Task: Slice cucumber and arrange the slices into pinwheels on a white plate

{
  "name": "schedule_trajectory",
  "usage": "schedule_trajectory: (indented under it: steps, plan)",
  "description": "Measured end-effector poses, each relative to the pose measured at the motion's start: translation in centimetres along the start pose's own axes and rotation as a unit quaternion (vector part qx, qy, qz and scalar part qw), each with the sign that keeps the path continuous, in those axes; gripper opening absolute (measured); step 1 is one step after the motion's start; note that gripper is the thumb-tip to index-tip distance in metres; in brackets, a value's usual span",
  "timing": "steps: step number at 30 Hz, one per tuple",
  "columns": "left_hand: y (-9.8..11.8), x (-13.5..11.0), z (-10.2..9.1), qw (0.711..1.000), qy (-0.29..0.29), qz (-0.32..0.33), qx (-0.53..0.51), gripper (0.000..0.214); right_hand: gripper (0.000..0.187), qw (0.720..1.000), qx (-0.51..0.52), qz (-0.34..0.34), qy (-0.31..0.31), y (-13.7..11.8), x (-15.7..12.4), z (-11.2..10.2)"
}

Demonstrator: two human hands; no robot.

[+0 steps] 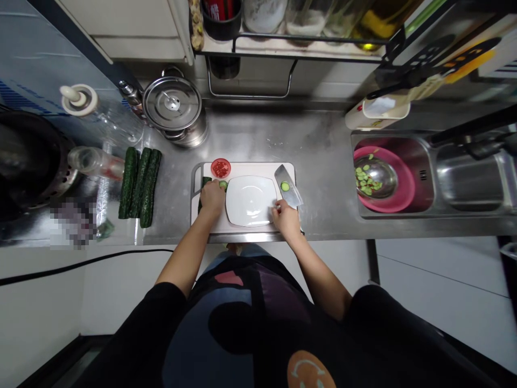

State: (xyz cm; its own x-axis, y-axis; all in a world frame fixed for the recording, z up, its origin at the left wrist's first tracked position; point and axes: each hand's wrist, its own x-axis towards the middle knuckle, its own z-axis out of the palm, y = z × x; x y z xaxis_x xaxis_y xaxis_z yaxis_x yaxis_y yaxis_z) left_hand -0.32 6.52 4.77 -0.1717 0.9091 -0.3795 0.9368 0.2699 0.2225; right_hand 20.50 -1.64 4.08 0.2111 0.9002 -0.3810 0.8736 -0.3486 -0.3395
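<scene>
A white square plate with rounded corners lies on a pale cutting board. Left of the plate, my left hand is closed over a partly cut cucumber; its pale cut end and a bit of dark skin show past my fingers. At the plate's right rim, my right hand is closed, with thumb and fingertips on the edge. Just beyond it a cleaver lies on the board, one cucumber slice on its blade. A small red dish of chopped red pieces sits at the board's upper left.
Several whole cucumbers lie at the left, near a lidded steel pot and a glass jar. At the right, a pink basin with a steel bowl of slices stands in the sink. A rack holds jars above.
</scene>
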Motion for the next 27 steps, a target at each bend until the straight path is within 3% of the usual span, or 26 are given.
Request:
schedule_trajectory:
  steps: [8,14,16,20,27]
  plan:
    - [-0.8,0.2,0.9,0.996,0.047,0.017,-0.072,0.021,0.029,0.999,0.016,-0.035,0.001,-0.3,0.3,0.3]
    - [-2.1,0.5,0.1,0.965,0.057,0.000,-0.256,0.011,0.023,0.988,0.112,-0.105,0.004,-1.7,1.2,0.5]
    - [-2.1,0.5,-0.1,0.945,0.022,0.012,-0.326,0.013,0.022,0.976,0.164,-0.141,0.008,-2.7,1.9,0.5]
    - [-1.3,0.2,-0.2,0.895,-0.105,0.047,-0.431,0.023,0.024,0.942,0.279,-0.185,0.005,-4.8,3.4,0.1]
    - [0.6,-0.7,-0.3,0.855,-0.221,0.043,-0.468,0.030,0.016,0.896,0.416,-0.069,-0.137,-5.3,5.0,0.5]
